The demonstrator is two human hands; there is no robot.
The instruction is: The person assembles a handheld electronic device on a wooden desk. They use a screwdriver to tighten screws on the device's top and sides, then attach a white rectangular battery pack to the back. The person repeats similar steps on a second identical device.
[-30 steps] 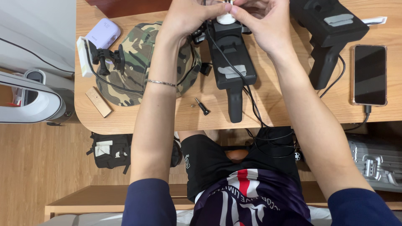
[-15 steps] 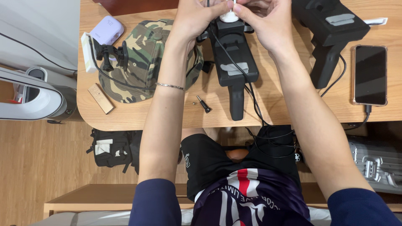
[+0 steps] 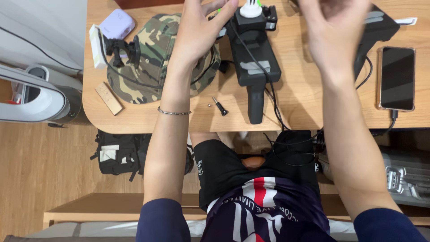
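Head view shows me both hands raised above the light wooden table (image 3: 134, 121), and neither one holds anything. My left hand (image 3: 199, 31) hovers over the edge of the camouflage cloth cap (image 3: 148, 58), its fingers (image 3: 224, 9) spread and loosely curled, their tips just beside the black pistol-grip handheld device (image 3: 255, 58). That device lies flat on the table between my two forearms, grip pointing toward me, a grey tape strip across its body and a small white rounded part (image 3: 251, 10) seated at its far end. A black cable (image 3: 273, 112) trails from it over the table edge. My right hand (image 3: 333, 31) is blurred; its fingers look open and apart, lifted over a second black handheld device (image 3: 380, 27) of the same kind. A small black screw (image 3: 219, 107) lies near the first device's grip. Further right, a dark smartphone (image 3: 396, 78) rests face up. At the far left sit a lilac rounded case (image 3: 117, 24) and a small wooden block (image 3: 109, 98).
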